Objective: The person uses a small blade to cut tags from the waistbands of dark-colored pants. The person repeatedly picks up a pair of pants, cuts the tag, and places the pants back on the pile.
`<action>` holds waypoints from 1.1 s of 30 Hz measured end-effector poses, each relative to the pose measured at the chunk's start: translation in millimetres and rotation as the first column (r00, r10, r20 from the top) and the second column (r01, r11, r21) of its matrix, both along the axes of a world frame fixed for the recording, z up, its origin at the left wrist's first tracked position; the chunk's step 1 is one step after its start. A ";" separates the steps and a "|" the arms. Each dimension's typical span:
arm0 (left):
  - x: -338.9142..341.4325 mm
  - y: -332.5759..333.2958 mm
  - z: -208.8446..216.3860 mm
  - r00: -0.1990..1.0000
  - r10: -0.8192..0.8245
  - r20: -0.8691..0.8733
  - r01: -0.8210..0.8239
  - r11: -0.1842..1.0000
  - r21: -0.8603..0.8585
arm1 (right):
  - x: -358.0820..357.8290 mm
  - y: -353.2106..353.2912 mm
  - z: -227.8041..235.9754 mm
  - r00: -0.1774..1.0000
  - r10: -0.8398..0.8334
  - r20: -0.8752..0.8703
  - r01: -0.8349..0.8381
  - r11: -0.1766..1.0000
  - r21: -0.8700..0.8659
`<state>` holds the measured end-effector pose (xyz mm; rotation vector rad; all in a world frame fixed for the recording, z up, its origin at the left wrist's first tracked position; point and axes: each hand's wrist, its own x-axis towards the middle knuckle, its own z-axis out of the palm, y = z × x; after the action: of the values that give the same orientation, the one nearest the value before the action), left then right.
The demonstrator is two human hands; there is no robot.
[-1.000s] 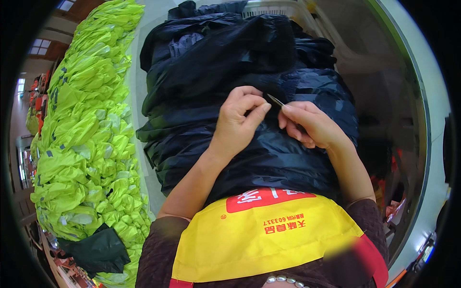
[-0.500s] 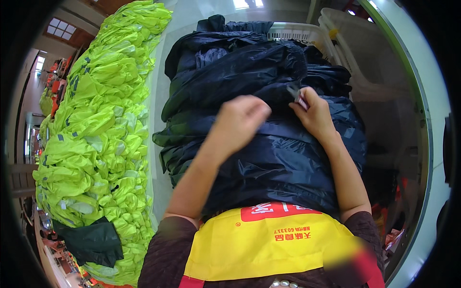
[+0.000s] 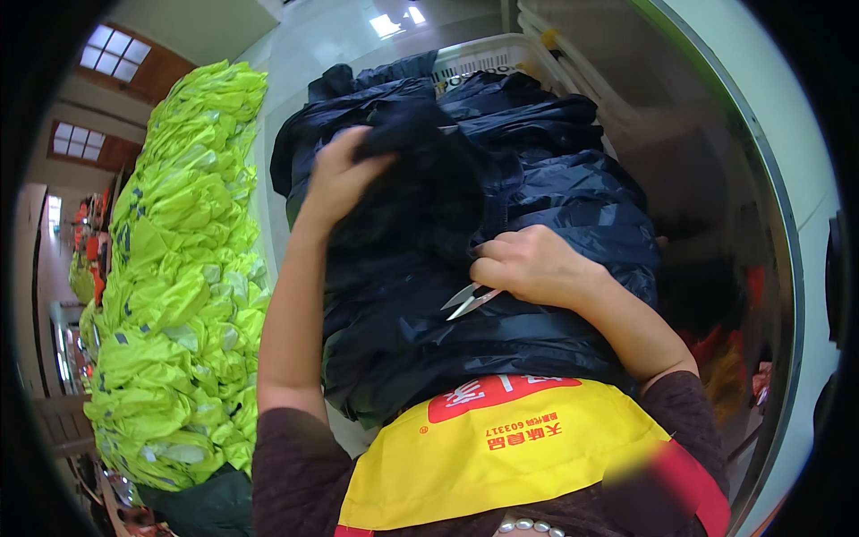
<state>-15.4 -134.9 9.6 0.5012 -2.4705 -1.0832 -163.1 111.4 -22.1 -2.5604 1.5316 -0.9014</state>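
Note:
A heap of dark navy garments (image 3: 573,210) of thin, shiny cloth lies in front of me. My left hand (image 3: 344,179) is closed on the top garment (image 3: 420,179) at its upper left, lifting a fold that is smeared by motion. My right hand (image 3: 534,264) holds small metal thread snips (image 3: 467,302) in its palm side, with the two pointed blades sticking out toward the lower left. Its thumb and forefinger also press on the edge of the same garment. Some of the right hand's fingers are hidden under it.
To the left runs a long pile of bright yellow-green garments (image 3: 179,295) with grey patches. A dark green cloth (image 3: 201,506) lies at its near end. Behind the navy heap stands a white slotted plastic basket (image 3: 488,55). A pale table edge (image 3: 761,134) curves along the right.
My left hand has moved left and up, raising a fold of the navy garment. My right hand has come down and nearer with the snips, whose blades now point toward me.

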 end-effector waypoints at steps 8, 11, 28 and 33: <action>110.1 102.5 4.8 0.799 0.034 -0.601 0.278 0.865 0.418 | -52.5 35.2 26.4 0.658 -0.026 0.752 -0.003 0.999 0.037; 129.8 126.2 -4.5 0.898 -0.049 -0.438 0.233 0.896 0.379 | -47.0 16.9 40.1 0.633 -0.228 0.740 0.168 0.973 0.156; 78.7 160.0 56.3 0.986 0.137 0.093 -0.106 0.954 -0.281 | -15.1 -17.6 -6.9 0.676 -0.308 0.670 0.075 0.933 0.353; 77.5 182.3 27.5 0.955 0.090 0.282 -0.050 0.988 -0.147 | -41.0 -6.5 -6.5 0.482 -0.283 0.829 0.263 0.950 0.171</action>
<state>62.1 47.4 37.1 0.7431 -2.7305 -0.8529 -204.0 104.9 -28.6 -1.3596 1.5288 -1.7874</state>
